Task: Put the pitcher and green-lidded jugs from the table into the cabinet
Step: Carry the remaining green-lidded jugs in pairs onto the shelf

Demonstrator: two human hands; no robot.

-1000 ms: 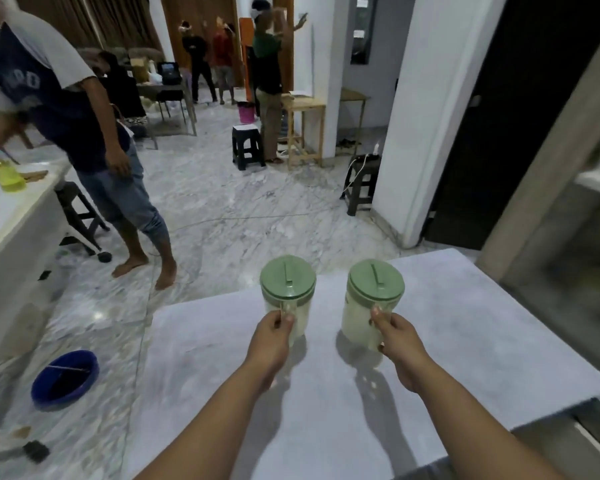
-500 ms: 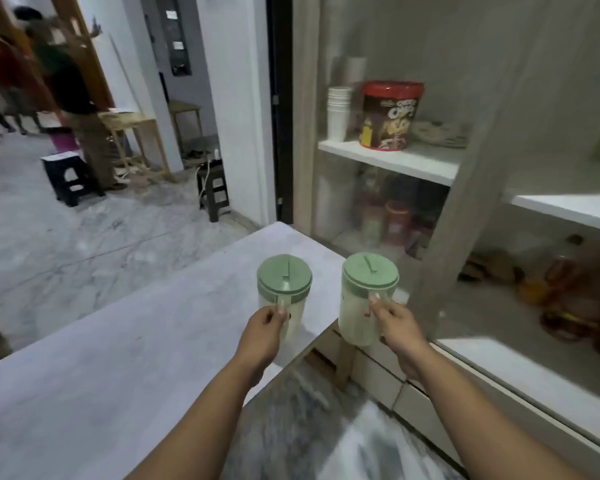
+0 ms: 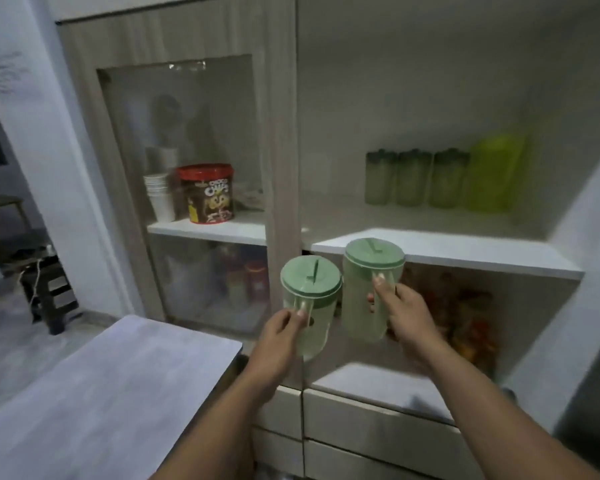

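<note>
Head view: left hand (image 3: 281,332) and right hand (image 3: 400,311) each grip a translucent round jug (green-lidded).

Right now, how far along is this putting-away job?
Partly done, it seems. A lime-green pitcher and three green-lidded jugs already stand on the open cabinet shelf. In hand: the left hand and right hand each hold one more green-lidded jug in the air before that shelf. Left: setting both down inside.
</note>
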